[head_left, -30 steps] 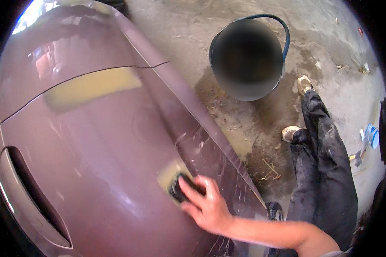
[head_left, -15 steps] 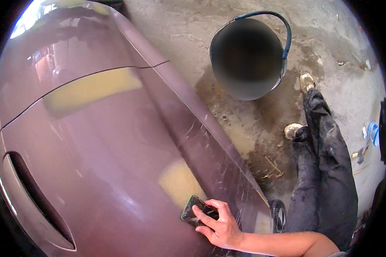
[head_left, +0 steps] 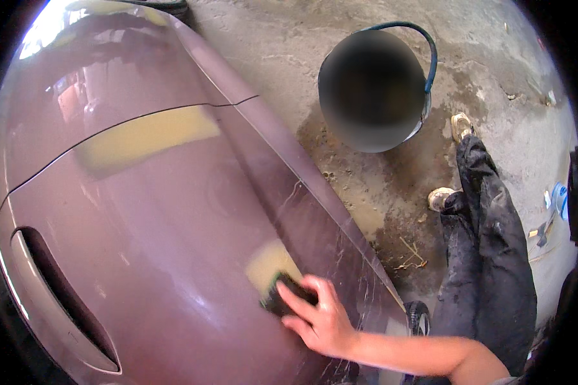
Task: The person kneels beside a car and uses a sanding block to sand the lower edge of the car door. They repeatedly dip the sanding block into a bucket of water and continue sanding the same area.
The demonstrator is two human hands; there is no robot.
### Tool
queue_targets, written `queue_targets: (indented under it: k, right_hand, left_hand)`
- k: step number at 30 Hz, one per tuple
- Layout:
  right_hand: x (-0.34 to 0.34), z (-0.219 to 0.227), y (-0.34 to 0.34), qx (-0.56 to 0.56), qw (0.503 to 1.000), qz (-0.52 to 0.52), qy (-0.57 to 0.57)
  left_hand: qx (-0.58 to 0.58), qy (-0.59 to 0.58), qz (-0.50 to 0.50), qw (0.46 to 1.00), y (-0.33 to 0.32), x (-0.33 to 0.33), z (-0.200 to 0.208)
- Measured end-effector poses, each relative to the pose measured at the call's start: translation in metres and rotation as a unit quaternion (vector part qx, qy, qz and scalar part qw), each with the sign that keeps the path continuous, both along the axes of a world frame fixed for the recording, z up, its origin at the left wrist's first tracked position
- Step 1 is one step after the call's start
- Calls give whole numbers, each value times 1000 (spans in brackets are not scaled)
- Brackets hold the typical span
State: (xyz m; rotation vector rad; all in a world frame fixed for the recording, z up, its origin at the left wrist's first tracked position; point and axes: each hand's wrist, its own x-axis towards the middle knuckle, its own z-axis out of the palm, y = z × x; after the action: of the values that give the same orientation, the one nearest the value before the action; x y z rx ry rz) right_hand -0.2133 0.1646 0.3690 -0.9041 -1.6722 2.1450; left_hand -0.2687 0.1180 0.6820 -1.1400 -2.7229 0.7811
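One grip, that of the right hand (head_left: 327, 327), is clamped on a dark block (head_left: 277, 304), with fingers spread over its top and the thumb along its near side. The block, greenish along one edge and slightly blurred, lies against a purple-brown car panel (head_left: 173, 224), overlapping the lower end of a tan patch (head_left: 270, 262). Farther toward the upper left, a longer tan strip (head_left: 151, 138) borders a dark seam (head_left: 221, 104) in the bodywork. Lower left, a long door handle (head_left: 48, 314) curves beside a dark recess. To the right of the car extends a concrete floor (head_left: 263, 38), stained dark in places. On it stands a round bucket (head_left: 425, 119), its interior blurred, with a dark blue carrying loop (head_left: 434, 58) arched beyond the rim. Lower right: two legs in dark trousers (head_left: 494, 263), ending in pale shoes (head_left: 461, 127); part of a wheel (head_left: 419, 319) shows between panel and trousers. Right margin: a blue container (head_left: 561, 200).
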Motion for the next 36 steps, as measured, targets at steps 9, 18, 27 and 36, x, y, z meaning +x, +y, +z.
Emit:
queue_targets:
  k: [9,18,27,36]
  right_hand:
    - [34,18,-10,-26,999,32,-2]
    - [-29,-7,23,-17,1000,-16,6]
    - [-48,-15,29,-22,998,-49,15]
    - [23,13,-3,-48,999,13,5]
  left_hand:
    - [33,46,-15,998,-10,-2,-9]
    - [52,43,-9,998,-4,-1,-11]
    - [63,35,-2,997,4,-4,-15]
    - [9,56,-11,998,12,-1,-18]
